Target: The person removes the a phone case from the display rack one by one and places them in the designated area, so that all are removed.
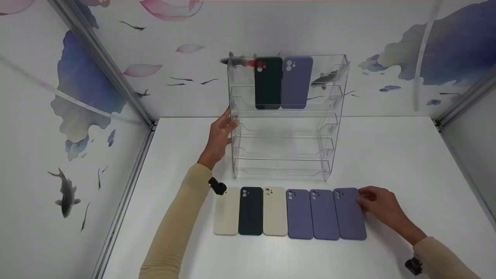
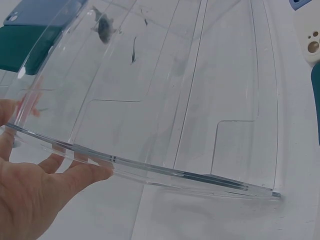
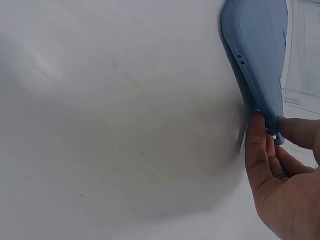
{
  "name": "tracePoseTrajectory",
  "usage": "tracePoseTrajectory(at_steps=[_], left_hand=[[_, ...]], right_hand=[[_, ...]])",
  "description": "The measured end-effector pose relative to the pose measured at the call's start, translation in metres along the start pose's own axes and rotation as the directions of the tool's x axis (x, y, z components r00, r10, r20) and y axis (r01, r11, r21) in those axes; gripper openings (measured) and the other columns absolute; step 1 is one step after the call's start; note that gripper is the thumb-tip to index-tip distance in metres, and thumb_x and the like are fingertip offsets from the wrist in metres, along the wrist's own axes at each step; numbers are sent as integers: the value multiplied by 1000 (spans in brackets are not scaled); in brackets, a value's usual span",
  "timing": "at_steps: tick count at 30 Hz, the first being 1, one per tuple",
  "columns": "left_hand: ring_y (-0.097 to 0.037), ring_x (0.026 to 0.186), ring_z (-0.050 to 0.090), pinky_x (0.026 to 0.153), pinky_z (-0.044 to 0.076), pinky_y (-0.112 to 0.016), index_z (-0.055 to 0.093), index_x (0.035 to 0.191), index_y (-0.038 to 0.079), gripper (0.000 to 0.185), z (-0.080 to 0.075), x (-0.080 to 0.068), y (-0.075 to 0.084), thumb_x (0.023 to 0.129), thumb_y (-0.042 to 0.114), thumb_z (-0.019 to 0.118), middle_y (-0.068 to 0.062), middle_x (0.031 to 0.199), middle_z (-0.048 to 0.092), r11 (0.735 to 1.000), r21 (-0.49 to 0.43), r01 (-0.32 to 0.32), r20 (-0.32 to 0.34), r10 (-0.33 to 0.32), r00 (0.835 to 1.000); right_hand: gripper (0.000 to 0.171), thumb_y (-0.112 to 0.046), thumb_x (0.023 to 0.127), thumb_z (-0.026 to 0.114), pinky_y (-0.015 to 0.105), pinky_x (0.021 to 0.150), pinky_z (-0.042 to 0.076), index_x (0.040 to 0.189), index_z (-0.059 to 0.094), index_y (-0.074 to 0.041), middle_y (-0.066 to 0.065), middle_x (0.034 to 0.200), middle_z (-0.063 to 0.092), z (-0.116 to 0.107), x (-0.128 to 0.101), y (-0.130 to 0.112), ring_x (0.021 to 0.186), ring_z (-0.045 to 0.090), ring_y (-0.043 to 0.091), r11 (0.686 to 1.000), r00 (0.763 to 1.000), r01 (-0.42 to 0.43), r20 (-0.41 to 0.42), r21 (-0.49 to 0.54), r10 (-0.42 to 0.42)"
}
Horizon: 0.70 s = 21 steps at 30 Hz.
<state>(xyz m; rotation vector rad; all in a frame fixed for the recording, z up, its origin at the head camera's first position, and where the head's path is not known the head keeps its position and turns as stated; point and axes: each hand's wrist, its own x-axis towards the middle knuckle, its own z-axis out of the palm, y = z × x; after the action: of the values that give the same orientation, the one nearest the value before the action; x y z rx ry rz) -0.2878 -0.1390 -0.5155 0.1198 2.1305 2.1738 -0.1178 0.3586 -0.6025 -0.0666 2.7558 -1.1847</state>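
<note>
A clear acrylic display rack (image 1: 285,159) with several tiers stands on the white table. My left hand (image 1: 221,135) grips its left side panel, with thumb and fingers at the panel's edge in the left wrist view. On the top tier, a dark green phone case (image 1: 268,83) leans beside a purple phone case (image 1: 297,82). My right hand (image 1: 381,205) pinches the upper right edge of the rightmost purple phone case (image 1: 350,214), thumb on top; in the right wrist view this case (image 3: 260,55) shows its side edge, tilted.
In front of the rack lies a row of phone cases: a cream one (image 1: 226,213), a dark blue one (image 1: 251,211), another cream one (image 1: 275,213) and two purple ones beside the held case. Printed panels (image 1: 193,93) wall the table at the back and sides.
</note>
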Motion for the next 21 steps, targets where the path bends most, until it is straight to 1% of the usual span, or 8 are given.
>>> tracePoseTrajectory(at_steps=[8, 14, 21], left_hand=[[-33, 156, 44, 120, 42, -67, 30, 176, 27, 68, -1, 0, 0, 115, 32, 58, -16, 170, 43, 1000, 2, -12, 13, 12, 1000], [-32, 155, 45, 119, 44, -65, 29, 176, 27, 67, -1, 0, 0, 115, 30, 57, -17, 171, 41, 1000, -1, -14, 19, 14, 1000], [-32, 153, 47, 118, 46, -64, 31, 176, 27, 66, -1, 0, 0, 115, 28, 57, -18, 170, 43, 1000, -20, -19, 22, 19, 1000]], right_hand=[[32, -1, 102, 76, 23, 71, 62, 130, 70, 15, 21, 110, 77, 0, 2, 0, 92, 75, 24, 1000, 1000, -4, 7, 23, 4], [32, -1, 102, 76, 22, 70, 61, 130, 70, 15, 21, 109, 77, 0, 0, 0, 92, 74, 24, 1000, 1000, -3, -1, 14, 3], [30, -5, 103, 77, 21, 71, 61, 128, 72, 12, 20, 109, 78, -1, -1, -1, 92, 76, 25, 1000, 1000, -2, -7, 10, 2]])
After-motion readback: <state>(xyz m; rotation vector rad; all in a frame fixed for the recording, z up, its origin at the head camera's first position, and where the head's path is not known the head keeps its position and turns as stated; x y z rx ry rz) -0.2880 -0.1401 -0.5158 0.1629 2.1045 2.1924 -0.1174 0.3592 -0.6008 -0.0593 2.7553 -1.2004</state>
